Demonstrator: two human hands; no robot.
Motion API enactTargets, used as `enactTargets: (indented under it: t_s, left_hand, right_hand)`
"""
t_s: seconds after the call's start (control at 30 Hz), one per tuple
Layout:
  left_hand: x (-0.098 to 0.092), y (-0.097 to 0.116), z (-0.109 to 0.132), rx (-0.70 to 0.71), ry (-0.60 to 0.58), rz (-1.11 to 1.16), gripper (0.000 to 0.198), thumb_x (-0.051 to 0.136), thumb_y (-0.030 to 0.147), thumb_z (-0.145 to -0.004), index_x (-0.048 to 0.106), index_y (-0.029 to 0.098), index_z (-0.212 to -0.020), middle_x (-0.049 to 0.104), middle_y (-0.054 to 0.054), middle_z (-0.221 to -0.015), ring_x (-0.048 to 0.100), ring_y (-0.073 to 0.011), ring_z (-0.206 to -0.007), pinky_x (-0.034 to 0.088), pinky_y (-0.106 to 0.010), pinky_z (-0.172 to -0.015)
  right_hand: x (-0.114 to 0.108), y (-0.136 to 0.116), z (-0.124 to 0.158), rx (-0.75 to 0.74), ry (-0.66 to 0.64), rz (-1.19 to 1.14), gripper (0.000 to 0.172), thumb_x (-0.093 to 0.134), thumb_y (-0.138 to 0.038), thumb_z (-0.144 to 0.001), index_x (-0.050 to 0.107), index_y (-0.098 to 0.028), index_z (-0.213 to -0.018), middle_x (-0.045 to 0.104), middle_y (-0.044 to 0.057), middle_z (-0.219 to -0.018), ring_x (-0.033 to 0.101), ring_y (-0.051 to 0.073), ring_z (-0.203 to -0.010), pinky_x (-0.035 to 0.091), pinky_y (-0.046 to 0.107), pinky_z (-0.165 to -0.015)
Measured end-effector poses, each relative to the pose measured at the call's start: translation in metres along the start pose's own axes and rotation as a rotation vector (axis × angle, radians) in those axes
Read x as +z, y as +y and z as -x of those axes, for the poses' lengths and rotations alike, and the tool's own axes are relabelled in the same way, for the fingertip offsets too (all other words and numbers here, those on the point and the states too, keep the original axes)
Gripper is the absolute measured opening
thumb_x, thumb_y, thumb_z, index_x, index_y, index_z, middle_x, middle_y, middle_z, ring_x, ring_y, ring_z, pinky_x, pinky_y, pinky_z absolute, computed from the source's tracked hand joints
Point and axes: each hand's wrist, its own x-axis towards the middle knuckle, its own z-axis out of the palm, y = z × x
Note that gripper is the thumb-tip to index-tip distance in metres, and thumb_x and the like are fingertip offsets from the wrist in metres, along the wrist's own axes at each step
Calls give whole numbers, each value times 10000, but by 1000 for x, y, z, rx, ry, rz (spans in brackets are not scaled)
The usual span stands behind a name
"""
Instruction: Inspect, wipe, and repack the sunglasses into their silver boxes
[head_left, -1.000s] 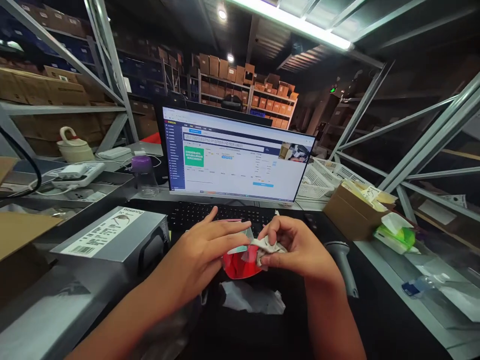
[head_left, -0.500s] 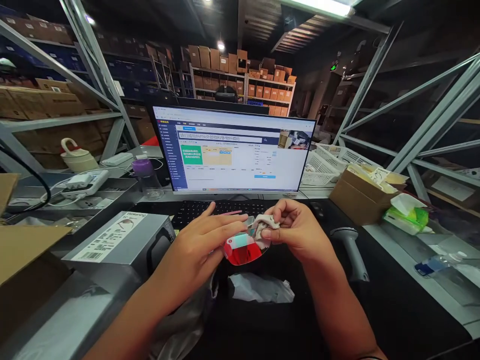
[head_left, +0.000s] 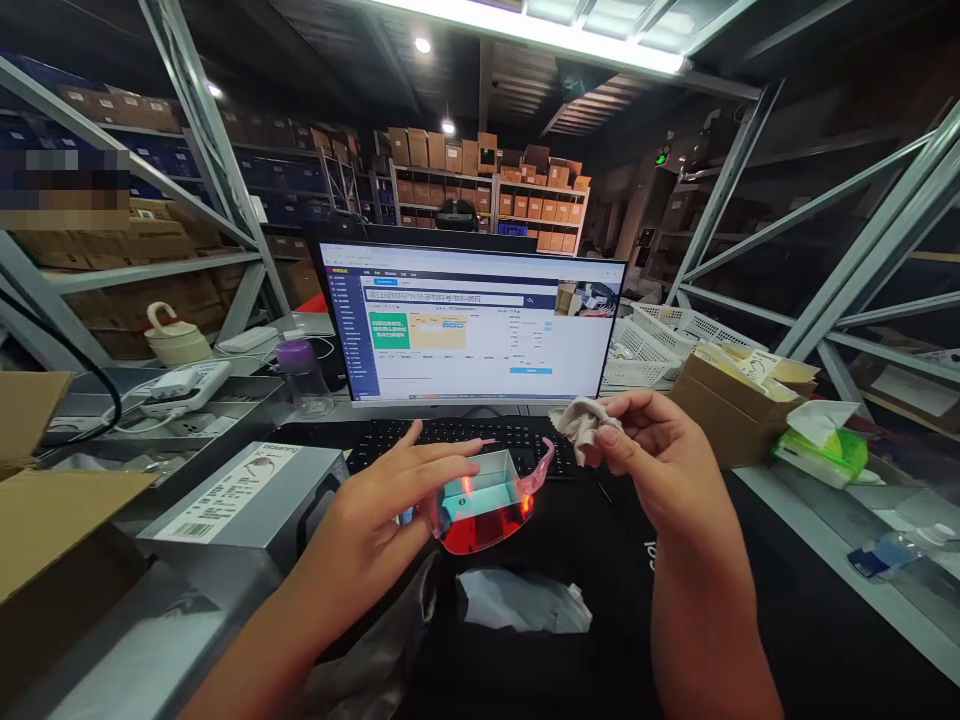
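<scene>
My left hand (head_left: 386, 495) grips a pair of sunglasses (head_left: 480, 530) by its left side, fingers closed on the frame. The glasses have a red mirrored lens and a pink translucent temple arm (head_left: 541, 465) that curves up on the right. Pinched between the thumb and fingers of my right hand (head_left: 652, 440) is a crumpled light-grey cloth (head_left: 583, 425), apart from the lens. Below the glasses, a translucent plastic pouch (head_left: 525, 600) lies on the black mat. A dark, shiny bag (head_left: 382, 640) lies partly behind my left forearm.
A monitor (head_left: 480, 330) stands behind a black keyboard (head_left: 517, 440). To the left are a grey product box (head_left: 247, 490) and an open carton (head_left: 67, 510). On the right sit a brown carton (head_left: 720, 415), a tissue pack (head_left: 821, 450) and a water bottle (head_left: 900, 550).
My right hand has moved right and away from the lens with the cloth, exposing the right temple arm. The glasses stay in my left hand. The camera view has shifted slightly.
</scene>
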Motion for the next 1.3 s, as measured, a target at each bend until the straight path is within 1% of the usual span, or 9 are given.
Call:
enactTargets:
  t_s: [0.2,0.27,0.37,0.53,0.67,0.83,1.0,1.13,1.3]
  left_hand:
    - [-1,6,0,-1,117,-35,503,481,46,-856,597,326,-1257,681,29,-1309,617,-181,-1252,388,-448,-1192]
    - [0,10,1,-54,193,-69,519,484,57,-849,590,339,-1271,697,44,-1277,645,-175,-1210,495,-359,-1097]
    - [6,13,3,-120,302,-98,574,498,58,-824,560,350,-1314,714,49,-1233,726,-140,-991,594,-230,-846]
    - [20,13,3,-97,331,-94,599,507,59,-826,546,339,-1354,725,36,-1199,733,-134,-940,589,-208,-815]
    - [26,13,3,-83,322,-72,605,501,57,-830,545,343,-1361,719,39,-1211,727,-123,-965,577,-182,-835]
    - [29,14,3,-52,304,-53,589,515,69,-849,539,346,-1367,692,40,-1284,700,-127,-1079,550,-188,-940]
    - [33,14,2,-100,282,-50,609,504,72,-839,529,371,-1370,684,65,-1299,717,-120,-1026,579,-185,-888]
    - [34,13,1,-101,256,-40,604,489,81,-857,508,380,-1381,666,66,-1330,711,-120,-1057,589,-171,-851]
    - [32,19,3,-49,267,-43,587,508,90,-880,503,392,-1383,663,67,-1333,675,-117,-1147,534,-195,-995]
  right_hand:
    - [-15,-2,4,3,-85,4,180,813,-316,-812,686,-218,-893,748,45,-895,724,186,-754,634,288,-634]
    - [-14,2,2,121,-222,8,197,819,-324,-804,697,-191,-882,759,66,-894,721,176,-720,601,246,-578]
    - [2,17,-5,350,-391,-65,274,874,-327,-733,715,-149,-868,740,47,-715,666,128,-540,517,186,-467]
    - [51,43,-4,413,-375,-584,424,932,-349,-632,765,-176,-981,776,55,-862,724,161,-697,591,252,-662]
    - [71,52,7,382,-427,-773,419,934,-342,-641,773,-253,-1017,789,26,-931,742,173,-793,597,268,-751]
    - [78,59,15,387,-300,-859,377,982,-269,-561,774,-250,-875,789,-25,-880,725,114,-767,575,186,-749]
    - [81,56,14,357,-177,-861,411,967,-261,-582,708,-234,-901,734,-28,-854,663,112,-716,550,205,-678]
    - [78,51,13,324,-199,-888,411,936,-214,-626,652,-220,-923,683,-41,-794,605,84,-660,506,177,-642]
    - [77,46,21,118,-228,-820,357,873,-188,-726,574,-230,-917,649,-48,-799,600,95,-724,481,193,-667]
